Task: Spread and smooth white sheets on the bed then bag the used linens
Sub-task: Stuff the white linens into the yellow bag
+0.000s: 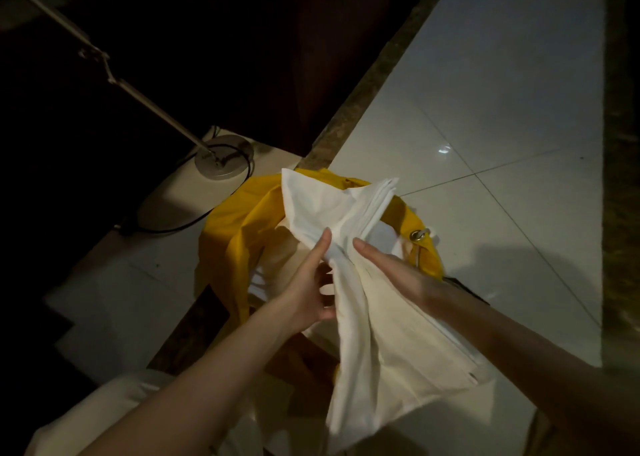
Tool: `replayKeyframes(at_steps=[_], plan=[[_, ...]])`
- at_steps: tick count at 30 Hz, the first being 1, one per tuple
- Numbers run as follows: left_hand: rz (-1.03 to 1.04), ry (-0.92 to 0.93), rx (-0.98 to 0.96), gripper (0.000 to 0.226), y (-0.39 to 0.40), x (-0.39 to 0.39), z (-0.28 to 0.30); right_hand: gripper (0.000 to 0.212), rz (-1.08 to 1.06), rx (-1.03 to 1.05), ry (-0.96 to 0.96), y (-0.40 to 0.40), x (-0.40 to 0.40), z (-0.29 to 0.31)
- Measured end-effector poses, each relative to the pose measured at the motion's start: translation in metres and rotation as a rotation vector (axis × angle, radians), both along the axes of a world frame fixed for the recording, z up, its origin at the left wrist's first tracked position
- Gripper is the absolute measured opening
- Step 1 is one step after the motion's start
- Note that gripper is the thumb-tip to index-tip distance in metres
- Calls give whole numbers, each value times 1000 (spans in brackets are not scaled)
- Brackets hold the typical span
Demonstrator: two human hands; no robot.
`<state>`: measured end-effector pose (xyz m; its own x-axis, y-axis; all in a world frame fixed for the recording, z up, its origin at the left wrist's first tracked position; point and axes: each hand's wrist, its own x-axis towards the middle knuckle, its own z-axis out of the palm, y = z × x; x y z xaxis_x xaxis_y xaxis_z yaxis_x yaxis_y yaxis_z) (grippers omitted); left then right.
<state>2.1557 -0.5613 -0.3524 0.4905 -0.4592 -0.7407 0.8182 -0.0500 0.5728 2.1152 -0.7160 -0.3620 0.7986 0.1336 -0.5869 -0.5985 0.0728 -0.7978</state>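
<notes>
Below me, both hands work a bundle of white linen (349,213) over the open mouth of a yellow bag (228,227) that stands on the tiled floor (485,109). My left hand (311,289) grips the gathered middle of the cloth, forefinger stretched up along it while the other fingers curl in round the fabric. My right hand (391,268) lies flat against the other side, fingers straight and pressed together, so the linen is pinched between the two hands. The folded upper end of the cloth fans out above the bag's rim; the lower end hangs loose toward me, well outside the bag. More white cloth shows inside the bag already, which I take to mean the bed is made and the bagging step is in hand, perhaps near its close, though the bed itself is out of view. A metal eyelet (417,235) with a cord sits on the bag's right rim, just beside my right fingertips. A lamp base (223,155) with its slanted pole and a black cable rests on the floor behind the bag, in deep shadow. Next, I judge, the bundle must be pushed down through the mouth and the trailing tail fed in after it; the soft bag may sag or fold shut, so one hand may have to hold the rim open
</notes>
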Motion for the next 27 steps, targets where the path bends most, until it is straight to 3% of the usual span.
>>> replayKeyframes(at_steps=[4,7,9,14,16,19,24,27], plan=[[-66,51,-111,98,-7,2,3,74,150,-234,-128,3,-11,1],[-125,41,-151,107,-14,4,3,99,126,-480,-238,-1,-17,-3],[-187,14,-135,111,-18,7,3,104,65,-606,-309,-8,-21,-5],[-353,-93,-13,114,-27,10,9,53,24,-770,-421,-33,-23,-8],[-381,-121,20,108,-28,13,11,43,16,-751,-356,-40,-20,-7],[-406,-162,44,104,-25,20,9,31,-10,-520,-274,-54,-15,-2],[-422,-233,57,99,-13,23,10,39,55,-248,-117,-72,-14,6],[-367,-381,143,91,4,34,17,50,121,-166,-48,-76,-15,0]])
